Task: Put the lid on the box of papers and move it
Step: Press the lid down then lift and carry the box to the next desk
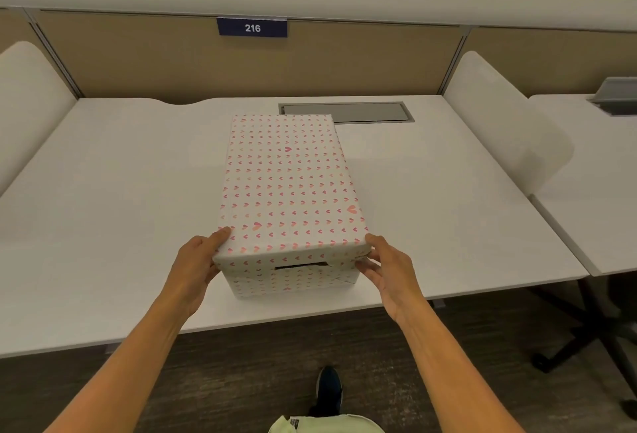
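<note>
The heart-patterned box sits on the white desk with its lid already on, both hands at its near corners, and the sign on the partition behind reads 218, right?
Not quite. The head view shows the sign reads 216, not 218. The rest holds: the box sits on the white desk with its lid on, left hand and right hand at its near corners.

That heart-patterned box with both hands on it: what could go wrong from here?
The left hand and right hand touch only the lid at its near corners, so lifting now might pull it off the box. The box also stands close to the desk edge and could tip off.
</note>
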Motion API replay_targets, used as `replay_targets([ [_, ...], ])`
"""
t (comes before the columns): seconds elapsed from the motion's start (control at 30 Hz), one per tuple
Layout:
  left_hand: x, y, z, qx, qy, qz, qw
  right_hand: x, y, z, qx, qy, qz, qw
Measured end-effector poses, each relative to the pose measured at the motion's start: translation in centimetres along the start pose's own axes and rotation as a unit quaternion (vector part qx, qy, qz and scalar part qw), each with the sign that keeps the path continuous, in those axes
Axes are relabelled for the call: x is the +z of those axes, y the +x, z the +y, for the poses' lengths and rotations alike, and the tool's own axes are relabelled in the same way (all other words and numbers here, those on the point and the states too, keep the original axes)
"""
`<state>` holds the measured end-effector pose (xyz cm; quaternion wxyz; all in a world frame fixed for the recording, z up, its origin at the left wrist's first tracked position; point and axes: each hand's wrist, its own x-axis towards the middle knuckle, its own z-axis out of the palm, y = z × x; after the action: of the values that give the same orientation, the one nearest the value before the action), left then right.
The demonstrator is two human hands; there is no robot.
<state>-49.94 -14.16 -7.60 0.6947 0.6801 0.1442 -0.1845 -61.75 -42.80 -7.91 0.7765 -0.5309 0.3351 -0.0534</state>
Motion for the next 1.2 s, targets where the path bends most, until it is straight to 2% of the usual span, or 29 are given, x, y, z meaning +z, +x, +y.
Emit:
replay_targets([
  [0.2, -0.2, 0.3, -0.3, 0.0, 0.017, 0.002, 1.0, -0.4, 0.7, 0.9, 0.0, -0.006, -0.004, 1.0],
  [0.3, -0.3, 0.5, -0.1, -0.001, 0.02, 0.002, 1.0, -0.6, 1.1, 0.3, -0.021, -0.081, -0.001, 0.997],
  [0.43, -0.3, 1.9, 1.3, 0.035, 0.084, -0.013, 0.996, 0.1, 2.3, -1.8, -0.111, -0.199, -0.024, 0.973],
  [0.5, 0.3, 3.2, 2.6, 0.065, 0.141, -0.02, 0.988, 1.4, 3.4, -3.0, -0.151, -0.278, -0.037, 0.948],
  [0.6, 2.0, 5.4, 4.8, 0.122, 0.261, -0.024, 0.957, 3.9, 6.4, -4.7, -0.213, -0.443, -0.035, 0.87],
  [0.73, 4.7, 9.3, 7.3, 0.185, 0.441, -0.02, 0.878, 7.3, 11.0, -6.8, -0.222, -0.594, -0.086, 0.768],
  [0.8, 5.7, 11.5, 8.3, 0.19, 0.51, -0.027, 0.838, 8.7, 13.4, -7.9, -0.217, -0.637, -0.098, 0.734],
  [0.87, 6.2, 13.4, 9.2, 0.185, 0.548, -0.032, 0.815, 10.0, 15.6, -8.8, -0.219, -0.669, -0.094, 0.704],
  [0.93, 6.5, 15.1, 10.1, 0.179, 0.568, -0.035, 0.803, 11.0, 17.6, -9.7, -0.225, -0.687, -0.088, 0.685],
  [1.03, 6.9, 17.2, 11.4, 0.179, 0.583, -0.038, 0.792, 12.1, 20.1, -10.7, -0.237, -0.694, -0.081, 0.675],
  [1.2, 7.2, 19.7, 11.7, 0.185, 0.584, -0.048, 0.789, 13.2, 22.8, -11.0, -0.247, -0.707, -0.068, 0.659],
])
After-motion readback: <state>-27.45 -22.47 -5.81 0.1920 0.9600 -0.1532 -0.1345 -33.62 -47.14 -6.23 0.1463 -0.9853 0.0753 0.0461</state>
